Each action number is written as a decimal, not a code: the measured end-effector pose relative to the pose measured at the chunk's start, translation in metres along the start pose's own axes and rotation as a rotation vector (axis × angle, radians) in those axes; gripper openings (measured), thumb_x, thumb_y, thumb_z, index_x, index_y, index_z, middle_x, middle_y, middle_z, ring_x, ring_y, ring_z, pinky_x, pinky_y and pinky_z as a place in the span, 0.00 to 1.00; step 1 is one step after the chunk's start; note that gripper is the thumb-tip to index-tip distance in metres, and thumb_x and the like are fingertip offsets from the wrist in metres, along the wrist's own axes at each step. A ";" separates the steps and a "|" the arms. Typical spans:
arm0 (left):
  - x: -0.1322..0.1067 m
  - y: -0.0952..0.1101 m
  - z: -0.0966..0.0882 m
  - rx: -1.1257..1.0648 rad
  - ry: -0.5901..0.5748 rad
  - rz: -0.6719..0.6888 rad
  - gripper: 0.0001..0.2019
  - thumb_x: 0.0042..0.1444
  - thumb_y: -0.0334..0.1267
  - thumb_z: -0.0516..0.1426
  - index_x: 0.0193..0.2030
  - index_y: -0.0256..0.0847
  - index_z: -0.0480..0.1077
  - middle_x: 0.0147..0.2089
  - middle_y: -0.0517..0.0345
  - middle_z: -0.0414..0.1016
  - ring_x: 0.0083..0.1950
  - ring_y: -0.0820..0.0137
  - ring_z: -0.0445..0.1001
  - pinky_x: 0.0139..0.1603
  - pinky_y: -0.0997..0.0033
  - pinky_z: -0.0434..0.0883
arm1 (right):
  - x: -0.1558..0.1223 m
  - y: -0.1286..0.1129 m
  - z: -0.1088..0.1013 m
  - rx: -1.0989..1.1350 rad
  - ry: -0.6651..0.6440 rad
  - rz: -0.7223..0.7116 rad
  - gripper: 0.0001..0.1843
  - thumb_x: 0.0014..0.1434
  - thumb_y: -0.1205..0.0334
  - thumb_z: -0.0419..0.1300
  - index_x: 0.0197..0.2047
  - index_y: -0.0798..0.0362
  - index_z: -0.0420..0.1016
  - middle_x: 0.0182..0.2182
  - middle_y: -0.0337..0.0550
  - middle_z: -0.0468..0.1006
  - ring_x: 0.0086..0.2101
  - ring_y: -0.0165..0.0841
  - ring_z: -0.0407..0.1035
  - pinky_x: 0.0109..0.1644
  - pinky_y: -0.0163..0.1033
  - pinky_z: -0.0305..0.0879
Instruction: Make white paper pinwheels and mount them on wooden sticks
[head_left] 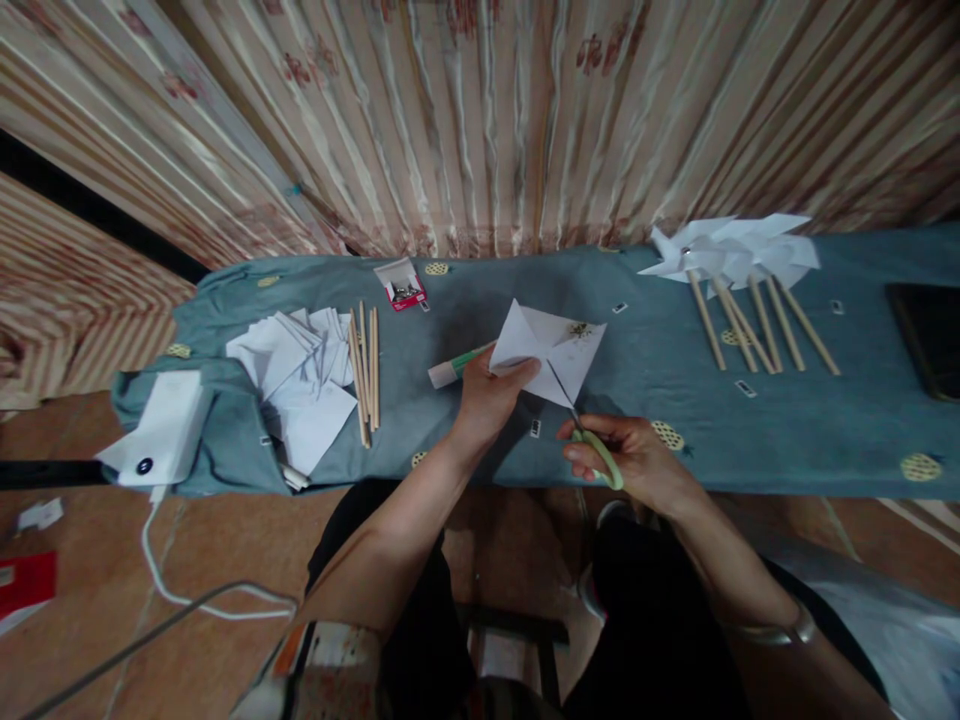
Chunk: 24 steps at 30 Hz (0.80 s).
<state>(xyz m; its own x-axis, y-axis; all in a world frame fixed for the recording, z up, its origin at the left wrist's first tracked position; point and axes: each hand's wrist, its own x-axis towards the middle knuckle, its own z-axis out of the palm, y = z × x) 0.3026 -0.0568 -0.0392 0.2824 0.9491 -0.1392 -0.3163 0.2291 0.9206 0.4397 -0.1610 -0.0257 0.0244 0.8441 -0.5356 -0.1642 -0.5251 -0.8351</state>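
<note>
My left hand point(491, 393) pinches the left side of a white paper square point(534, 335), thumb on top, above the cloth-covered table. The square has fold lines and a dark printed patch near its right corner. In my right hand point(634, 452) is a pair of scissors point(602, 458) with pale green handles. Their blades lie over the paper's lower corner, pointing toward its middle; a cut line shows there. Just behind my left hand a glue stick point(448, 372) with a white and green body rests on the cloth, partly hidden.
Loose white papers point(296, 365) and several wooden sticks point(364, 370) lie at left. A small red box point(405, 287) holds metal pieces. Several paper pinwheels point(739, 255) on sticks lie at right, near a dark device point(930, 335). A white power bank point(171, 425) with a cable sits at the left edge.
</note>
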 end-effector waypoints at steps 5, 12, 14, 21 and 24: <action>0.003 0.004 -0.002 0.005 0.045 0.008 0.10 0.41 0.36 0.67 0.32 0.38 0.77 0.32 0.57 0.81 0.33 0.68 0.76 0.40 0.68 0.72 | -0.004 0.002 -0.002 -0.081 -0.035 -0.026 0.26 0.32 0.45 0.76 0.31 0.52 0.76 0.17 0.31 0.70 0.18 0.25 0.63 0.23 0.33 0.61; 0.007 0.010 -0.009 -0.013 0.095 0.051 0.10 0.39 0.36 0.68 0.31 0.39 0.78 0.31 0.59 0.81 0.32 0.70 0.76 0.37 0.70 0.72 | -0.011 0.013 -0.032 -0.419 0.058 -0.119 0.26 0.40 0.42 0.71 0.37 0.53 0.78 0.20 0.35 0.72 0.21 0.29 0.65 0.24 0.35 0.60; 0.007 0.008 -0.010 -0.004 0.096 0.052 0.11 0.38 0.36 0.68 0.31 0.39 0.78 0.31 0.59 0.81 0.31 0.70 0.75 0.37 0.70 0.72 | -0.012 0.014 -0.045 -0.631 0.226 -0.176 0.27 0.41 0.41 0.70 0.39 0.52 0.79 0.23 0.38 0.75 0.22 0.33 0.68 0.26 0.37 0.61; 0.003 -0.012 -0.006 0.115 0.012 -0.011 0.09 0.38 0.33 0.66 0.31 0.39 0.77 0.30 0.58 0.80 0.31 0.67 0.75 0.38 0.68 0.71 | -0.018 0.008 -0.064 -1.248 0.651 -0.177 0.23 0.53 0.49 0.64 0.48 0.53 0.74 0.31 0.47 0.82 0.34 0.47 0.78 0.33 0.41 0.66; 0.000 -0.020 -0.006 0.260 -0.080 -0.044 0.06 0.39 0.31 0.65 0.27 0.39 0.76 0.26 0.60 0.77 0.28 0.68 0.73 0.33 0.69 0.69 | -0.019 0.003 -0.059 -1.429 0.706 -0.109 0.23 0.57 0.50 0.61 0.51 0.57 0.72 0.32 0.54 0.83 0.36 0.49 0.79 0.34 0.42 0.66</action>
<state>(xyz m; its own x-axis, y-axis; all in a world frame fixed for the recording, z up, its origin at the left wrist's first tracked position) 0.3037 -0.0603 -0.0592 0.3642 0.9172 -0.1617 -0.0623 0.1972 0.9784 0.4970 -0.1852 -0.0255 0.4711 0.8786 -0.0779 0.8754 -0.4766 -0.0806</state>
